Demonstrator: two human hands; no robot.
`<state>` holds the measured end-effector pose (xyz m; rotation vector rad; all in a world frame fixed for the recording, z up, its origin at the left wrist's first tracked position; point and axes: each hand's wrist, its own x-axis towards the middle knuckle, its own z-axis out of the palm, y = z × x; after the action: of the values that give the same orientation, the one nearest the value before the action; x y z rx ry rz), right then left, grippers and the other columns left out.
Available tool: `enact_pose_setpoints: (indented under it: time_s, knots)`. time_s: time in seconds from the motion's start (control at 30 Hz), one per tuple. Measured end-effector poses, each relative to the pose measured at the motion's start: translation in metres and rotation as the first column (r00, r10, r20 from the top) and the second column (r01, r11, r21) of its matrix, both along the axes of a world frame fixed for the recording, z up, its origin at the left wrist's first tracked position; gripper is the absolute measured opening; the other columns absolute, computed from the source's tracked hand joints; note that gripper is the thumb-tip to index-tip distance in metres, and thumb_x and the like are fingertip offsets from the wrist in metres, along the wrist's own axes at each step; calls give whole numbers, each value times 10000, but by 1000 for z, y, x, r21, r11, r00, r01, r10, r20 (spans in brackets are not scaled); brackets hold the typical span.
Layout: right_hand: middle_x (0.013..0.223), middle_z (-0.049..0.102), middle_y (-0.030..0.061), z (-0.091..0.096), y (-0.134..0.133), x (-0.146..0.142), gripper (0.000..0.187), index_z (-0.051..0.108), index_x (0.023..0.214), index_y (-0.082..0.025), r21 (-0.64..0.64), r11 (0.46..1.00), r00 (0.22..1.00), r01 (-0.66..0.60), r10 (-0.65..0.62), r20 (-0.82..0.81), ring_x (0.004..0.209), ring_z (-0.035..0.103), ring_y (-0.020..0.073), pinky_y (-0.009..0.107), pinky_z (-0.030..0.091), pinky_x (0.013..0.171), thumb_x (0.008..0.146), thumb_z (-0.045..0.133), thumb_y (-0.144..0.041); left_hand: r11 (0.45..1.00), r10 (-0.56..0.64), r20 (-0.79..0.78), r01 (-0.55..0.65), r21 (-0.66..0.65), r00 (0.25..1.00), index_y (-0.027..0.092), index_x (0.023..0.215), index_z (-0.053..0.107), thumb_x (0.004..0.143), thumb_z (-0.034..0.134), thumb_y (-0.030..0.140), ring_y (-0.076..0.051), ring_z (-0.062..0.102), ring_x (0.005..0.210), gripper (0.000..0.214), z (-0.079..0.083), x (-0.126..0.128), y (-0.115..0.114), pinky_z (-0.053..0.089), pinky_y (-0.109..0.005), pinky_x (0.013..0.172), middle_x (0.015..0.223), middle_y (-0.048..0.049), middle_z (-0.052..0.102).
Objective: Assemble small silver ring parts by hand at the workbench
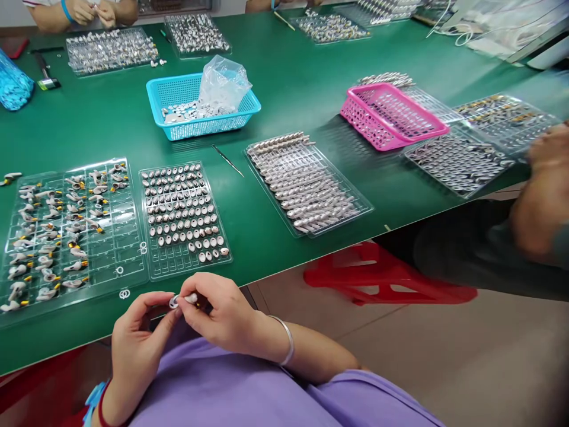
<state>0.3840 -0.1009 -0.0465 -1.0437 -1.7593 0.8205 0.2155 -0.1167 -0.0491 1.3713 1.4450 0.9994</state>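
Note:
Just off the table's front edge, my left hand [144, 332] pinches a small white oval earbud shell [173, 302] between thumb and fingertips. My right hand [217, 311] meets it from the right, its thumb and forefinger closed on a white earbud piece [191, 298]. The two pieces are very close together; whether they touch is hidden by the fingers. Beyond my hands lies a clear tray of oval shells [182, 207] in rows. To its left, a larger clear tray [118, 246] holds white earbud parts with orange tabs.
Tweezers [227, 160] lie behind the shell tray. A blue basket [204, 127] holds small parts and a plastic bag. Right of centre are a tray of white stems [306, 184] and a pink basket [391, 118]. A co-worker's hand [551, 154] is at right; another person's hands [93, 12] work opposite.

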Motion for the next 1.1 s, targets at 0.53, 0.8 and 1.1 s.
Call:
enact_pose_setpoints:
  time_s: [0.53,0.8,1.1]
  knots:
    - [693,597,4,-8,0,-1,93,553,798,-172,-61,997,999,-50,50,-9,613,526,110,220,434,598,881,516,-192,998,-44,-18,44,50,999,222,896,731,735,741,188,-145,723,699,165,-4,-3,-1,584,-198,660,796,13,774]
    - [697,603,6,-7,0,-1,97,561,806,-169,-90,994,998,-54,52,-27,616,524,108,218,433,600,885,519,-206,998,-54,-22,54,36,998,244,913,730,740,746,182,-136,718,719,185,-6,-5,-2,573,-188,681,822,23,773]
    - [712,596,9,-11,0,-1,87,547,812,-171,-79,994,997,-72,73,15,632,522,113,226,429,616,886,507,-195,997,-59,-44,61,36,997,239,920,734,752,740,195,-144,708,718,173,-5,-5,-2,572,-208,680,823,12,765]
